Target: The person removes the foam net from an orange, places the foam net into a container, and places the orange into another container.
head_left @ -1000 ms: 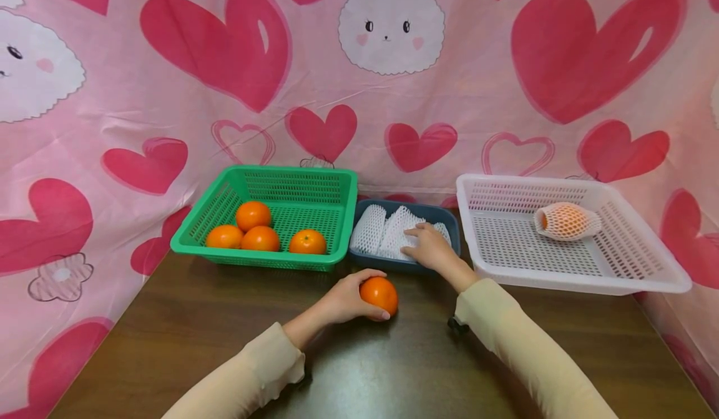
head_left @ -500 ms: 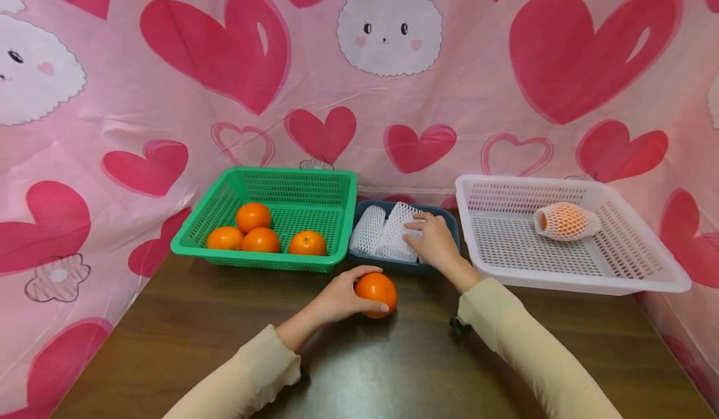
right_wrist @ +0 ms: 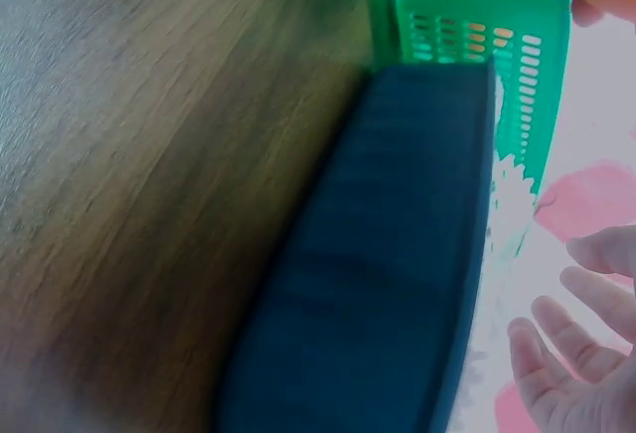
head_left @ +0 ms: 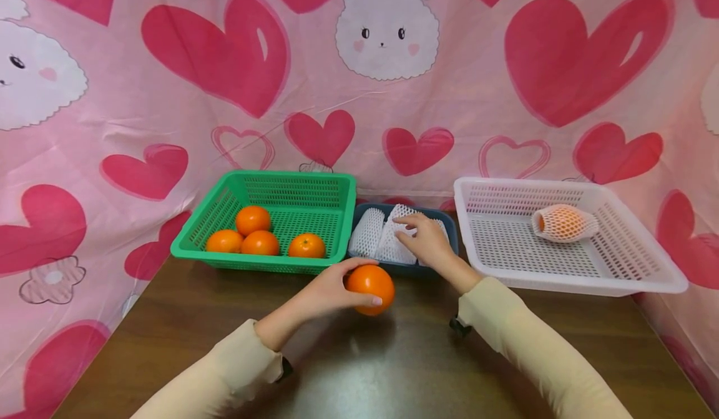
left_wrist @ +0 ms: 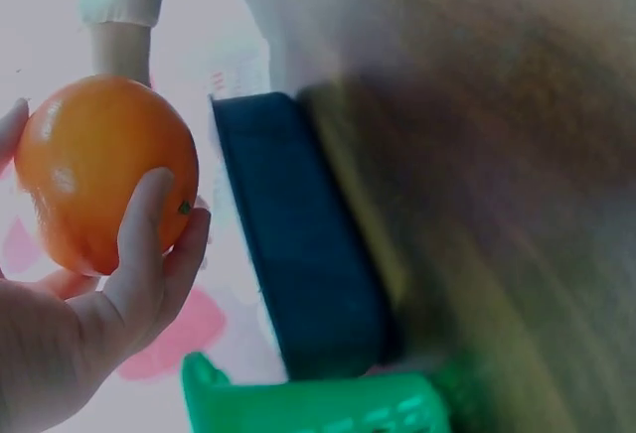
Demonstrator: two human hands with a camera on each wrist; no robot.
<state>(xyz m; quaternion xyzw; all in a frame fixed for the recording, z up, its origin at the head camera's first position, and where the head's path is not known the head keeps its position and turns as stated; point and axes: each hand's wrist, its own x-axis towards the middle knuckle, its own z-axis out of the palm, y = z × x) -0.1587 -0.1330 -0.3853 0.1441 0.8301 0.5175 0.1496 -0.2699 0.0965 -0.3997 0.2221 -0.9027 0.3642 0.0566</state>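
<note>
My left hand (head_left: 328, 289) holds an orange (head_left: 371, 290) above the table, thumb and fingers around its sides. In the left wrist view the fingers curve around the same orange (left_wrist: 104, 175), and its small green stem end shows. My right hand (head_left: 425, 242) is over the dark blue tray (head_left: 456, 235), its fingers right at a white foam net sleeve (head_left: 396, 238). Another sleeve (head_left: 367, 231) lies to the left in the tray. In the right wrist view my right hand (right_wrist: 586, 354) has loosely bent fingers with nothing between them.
A green basket (head_left: 264, 264) with several oranges (head_left: 261, 243) stands at the left. At the right is a white basket (head_left: 562, 281) with one orange in a foam net (head_left: 564, 223). A pink patterned cloth (head_left: 314, 94) hangs behind the brown table (head_left: 427, 369).
My left hand has raised the orange and brought it slightly left, closer to the camera. My right hand has shifted slightly among the foam sleeves, and the middle sleeve has changed its lie.
</note>
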